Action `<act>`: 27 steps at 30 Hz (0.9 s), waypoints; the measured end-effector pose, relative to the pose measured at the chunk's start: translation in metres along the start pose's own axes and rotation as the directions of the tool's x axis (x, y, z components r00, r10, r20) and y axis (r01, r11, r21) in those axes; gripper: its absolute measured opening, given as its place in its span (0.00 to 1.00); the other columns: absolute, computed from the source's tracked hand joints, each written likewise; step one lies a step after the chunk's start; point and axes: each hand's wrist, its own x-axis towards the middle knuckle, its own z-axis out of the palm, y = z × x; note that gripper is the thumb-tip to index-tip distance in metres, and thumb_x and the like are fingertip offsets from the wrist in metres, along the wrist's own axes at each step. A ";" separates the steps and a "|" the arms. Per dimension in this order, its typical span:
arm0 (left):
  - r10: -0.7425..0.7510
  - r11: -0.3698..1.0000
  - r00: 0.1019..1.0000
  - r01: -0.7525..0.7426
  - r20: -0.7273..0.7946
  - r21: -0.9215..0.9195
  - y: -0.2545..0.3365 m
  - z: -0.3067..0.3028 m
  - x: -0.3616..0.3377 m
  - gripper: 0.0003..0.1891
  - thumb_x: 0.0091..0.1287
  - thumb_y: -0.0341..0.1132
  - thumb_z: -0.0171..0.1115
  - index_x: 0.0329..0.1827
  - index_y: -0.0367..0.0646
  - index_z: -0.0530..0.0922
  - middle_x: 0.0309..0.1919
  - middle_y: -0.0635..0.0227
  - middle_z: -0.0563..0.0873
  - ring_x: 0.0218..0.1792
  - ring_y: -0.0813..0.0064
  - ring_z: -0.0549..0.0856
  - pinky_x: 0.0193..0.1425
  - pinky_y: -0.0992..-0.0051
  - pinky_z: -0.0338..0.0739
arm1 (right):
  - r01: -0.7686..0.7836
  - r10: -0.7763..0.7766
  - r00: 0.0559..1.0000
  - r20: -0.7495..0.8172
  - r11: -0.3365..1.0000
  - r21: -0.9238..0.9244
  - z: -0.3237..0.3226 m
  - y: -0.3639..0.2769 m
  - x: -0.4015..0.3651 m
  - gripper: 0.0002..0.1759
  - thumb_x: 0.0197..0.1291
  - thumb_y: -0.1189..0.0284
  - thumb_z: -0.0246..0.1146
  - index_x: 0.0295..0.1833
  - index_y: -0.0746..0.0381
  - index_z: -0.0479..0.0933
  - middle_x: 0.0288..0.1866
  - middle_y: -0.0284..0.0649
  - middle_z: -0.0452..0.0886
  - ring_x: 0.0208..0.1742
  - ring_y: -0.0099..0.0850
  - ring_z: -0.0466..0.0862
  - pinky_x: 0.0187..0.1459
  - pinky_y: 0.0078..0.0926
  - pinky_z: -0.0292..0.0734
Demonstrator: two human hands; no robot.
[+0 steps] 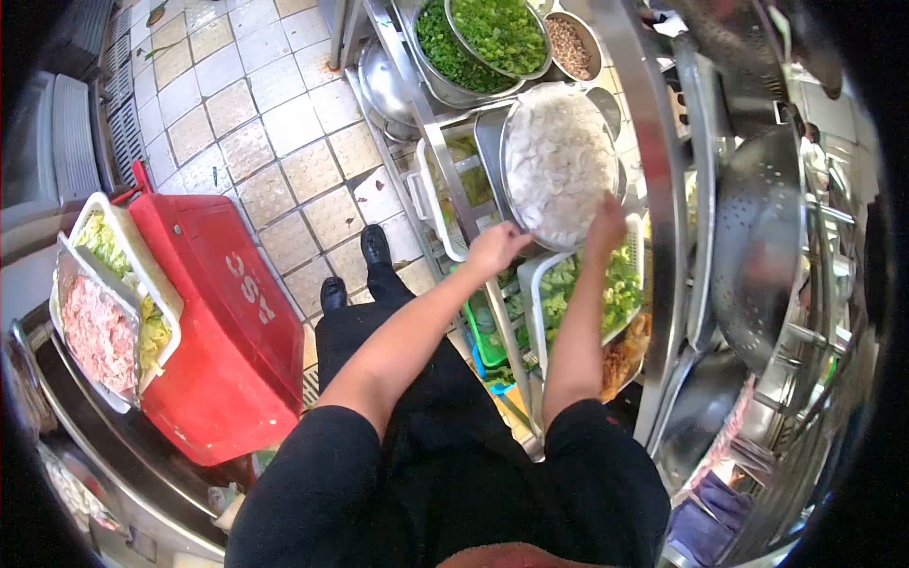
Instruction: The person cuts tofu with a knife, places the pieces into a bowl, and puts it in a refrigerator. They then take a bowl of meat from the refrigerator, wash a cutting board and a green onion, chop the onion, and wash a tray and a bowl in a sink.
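Down by my feet, my black shoes (374,244) stand on the tiled floor (265,123). At 9 o'clock from me is a big red box (227,322) with white letters on its lid. On the left end of the box is a white tray of pale green leaves (106,244). A tray of pink meat (95,333) lies on top of it.

Both my arms reach out toward 1 o'clock. My left hand (497,248) is curled tight on the rim of a big metal bowl (505,175), at the bowl's 7 o'clock. My right hand (606,225) grips the same rim at the bowl's 5 o'clock, with my fingers tucked over the edge. So I hold the bowl with one hand on each side. It is full of white slices (559,161). It is up at a shelf of the metal rack (653,237). I cannot tell if it sits on the shelf or hangs in my hands.

Just under the bowl, a white tray of green veggie chunks (578,293) sits on a lower shelf. A green basket (485,333) is beside it at 8 o'clock.

Farther off at 12 o'clock are two bowls of chopped greens (497,33) and a small bowl of brown bits (570,45). At 3 o'clock from the bowl is a shiny strainer (757,246) full of little holes.
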 end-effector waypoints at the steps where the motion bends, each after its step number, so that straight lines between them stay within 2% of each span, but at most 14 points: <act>1: -0.022 1.000 1.000 0.022 0.007 0.022 0.001 -0.018 -0.013 0.20 0.64 0.48 0.65 0.37 0.34 0.83 0.34 0.50 0.86 0.37 0.54 0.86 0.44 0.64 0.79 | -0.030 0.022 0.996 0.091 0.995 0.095 -0.002 -0.011 -0.021 0.16 0.62 0.74 0.60 0.55 0.65 0.81 0.50 0.45 0.85 0.50 0.36 0.84 0.55 0.32 0.76; 4: 0.000 0.999 0.991 0.004 -0.134 0.035 -0.038 -0.068 -0.052 0.17 0.65 0.44 0.65 0.44 0.36 0.83 0.35 0.54 0.88 0.37 0.62 0.87 0.45 0.67 0.80 | 0.045 -0.087 0.980 0.178 0.973 0.225 0.008 -0.042 -0.044 0.17 0.58 0.77 0.62 0.55 0.64 0.81 0.54 0.47 0.83 0.53 0.39 0.82 0.55 0.33 0.76; 6: -0.150 0.987 0.950 0.162 -0.274 0.019 -0.069 -0.107 -0.095 0.16 0.64 0.41 0.65 0.45 0.36 0.83 0.36 0.58 0.89 0.39 0.69 0.88 0.46 0.70 0.81 | 0.058 -0.109 0.973 0.202 0.967 0.246 0.015 -0.085 -0.049 0.19 0.57 0.75 0.63 0.56 0.64 0.79 0.57 0.48 0.81 0.57 0.42 0.80 0.59 0.35 0.73; 8: -0.252 0.952 0.923 0.290 -0.290 0.094 -0.085 -0.148 -0.141 0.15 0.64 0.40 0.64 0.44 0.36 0.83 0.37 0.55 0.89 0.38 0.65 0.88 0.46 0.66 0.81 | 0.432 -0.423 0.889 0.178 0.902 -0.016 0.058 -0.059 -0.011 0.21 0.61 0.73 0.60 0.60 0.64 0.76 0.61 0.50 0.78 0.63 0.43 0.76 0.66 0.39 0.66; 9: -0.376 0.900 0.871 0.424 -0.317 0.097 -0.079 -0.173 -0.180 0.15 0.64 0.41 0.64 0.44 0.36 0.84 0.38 0.54 0.89 0.38 0.63 0.88 0.47 0.64 0.81 | 0.317 -0.341 0.876 0.340 0.940 0.127 0.057 -0.085 -0.002 0.22 0.66 0.71 0.55 0.65 0.64 0.72 0.65 0.51 0.75 0.68 0.43 0.72 0.71 0.42 0.60; 11: -0.435 0.857 0.778 0.512 -0.454 0.057 -0.121 -0.197 -0.244 0.16 0.61 0.43 0.65 0.45 0.40 0.85 0.40 0.48 0.87 0.43 0.56 0.87 0.50 0.60 0.79 | 0.456 -0.480 0.781 0.400 0.876 0.160 0.081 -0.122 0.011 0.20 0.69 0.69 0.52 0.63 0.66 0.74 0.62 0.49 0.78 0.63 0.40 0.76 0.66 0.39 0.67; 13: -0.376 0.892 0.703 0.451 -0.604 -0.031 -0.148 -0.216 -0.315 0.16 0.61 0.44 0.65 0.44 0.40 0.84 0.40 0.47 0.86 0.44 0.55 0.87 0.50 0.57 0.79 | 0.548 -0.585 0.737 0.339 0.811 0.206 0.094 -0.155 0.008 0.20 0.73 0.68 0.50 0.60 0.68 0.76 0.58 0.48 0.82 0.58 0.37 0.81 0.61 0.36 0.74; 14: -0.433 0.863 0.576 0.487 -0.693 -0.135 -0.135 -0.226 -0.354 0.16 0.61 0.44 0.65 0.43 0.39 0.83 0.40 0.48 0.86 0.43 0.54 0.87 0.49 0.57 0.79 | 0.617 -0.667 0.735 0.119 0.731 0.291 0.090 -0.189 -0.032 0.16 0.70 0.69 0.56 0.53 0.69 0.81 0.50 0.49 0.85 0.50 0.39 0.84 0.55 0.36 0.78; 16: -0.457 0.832 0.382 0.503 -0.803 -0.234 -0.120 -0.221 -0.442 0.16 0.62 0.44 0.64 0.42 0.39 0.82 0.39 0.49 0.86 0.42 0.53 0.86 0.48 0.57 0.79 | 0.473 -0.620 0.771 0.142 0.708 0.525 0.115 -0.199 -0.075 0.14 0.63 0.75 0.63 0.52 0.70 0.81 0.50 0.50 0.85 0.49 0.41 0.85 0.53 0.34 0.79; 20: -0.495 0.795 0.039 0.423 -0.868 -0.435 -0.109 -0.151 -0.574 0.15 0.61 0.44 0.65 0.40 0.39 0.83 0.37 0.49 0.86 0.40 0.53 0.86 0.46 0.57 0.80 | 0.358 -0.624 0.704 0.339 0.724 0.589 0.168 -0.190 -0.176 0.12 0.62 0.80 0.58 0.49 0.71 0.82 0.45 0.51 0.85 0.46 0.40 0.83 0.54 0.36 0.79; 21: -0.500 0.762 -0.037 0.456 -0.865 -0.460 -0.118 -0.123 -0.602 0.15 0.61 0.43 0.64 0.40 0.39 0.83 0.35 0.49 0.86 0.39 0.53 0.86 0.46 0.57 0.80 | 0.132 -0.572 0.699 0.431 0.694 0.707 0.170 -0.191 -0.207 0.13 0.61 0.82 0.56 0.48 0.71 0.82 0.45 0.49 0.85 0.45 0.38 0.82 0.54 0.35 0.77; 22: -0.501 0.726 -0.112 0.485 -0.858 -0.487 -0.132 -0.095 -0.630 0.14 0.61 0.42 0.64 0.39 0.39 0.83 0.34 0.48 0.86 0.38 0.53 0.86 0.45 0.57 0.80 | -0.050 -0.475 0.647 0.597 0.754 0.655 0.160 -0.203 -0.236 0.14 0.59 0.82 0.57 0.49 0.70 0.82 0.45 0.49 0.84 0.44 0.37 0.82 0.54 0.33 0.77; 24: -0.550 0.705 -0.072 0.495 -0.832 -0.508 -0.177 -0.043 -0.703 0.16 0.61 0.44 0.62 0.38 0.38 0.84 0.34 0.49 0.87 0.37 0.50 0.85 0.45 0.56 0.80 | -0.384 -0.306 0.494 0.814 0.763 0.520 0.113 -0.225 -0.315 0.16 0.61 0.81 0.58 0.54 0.68 0.79 0.42 0.47 0.83 0.41 0.37 0.81 0.45 0.35 0.78; 27: -0.588 0.571 -0.280 0.521 -0.759 -0.634 -0.214 0.056 -0.774 0.18 0.60 0.46 0.60 0.30 0.39 0.85 0.33 0.47 0.86 0.37 0.46 0.85 0.46 0.52 0.78 | -0.365 -0.398 0.245 0.884 0.807 0.464 0.058 -0.247 -0.400 0.19 0.64 0.79 0.57 0.60 0.65 0.72 0.38 0.42 0.80 0.37 0.33 0.78 0.37 0.31 0.75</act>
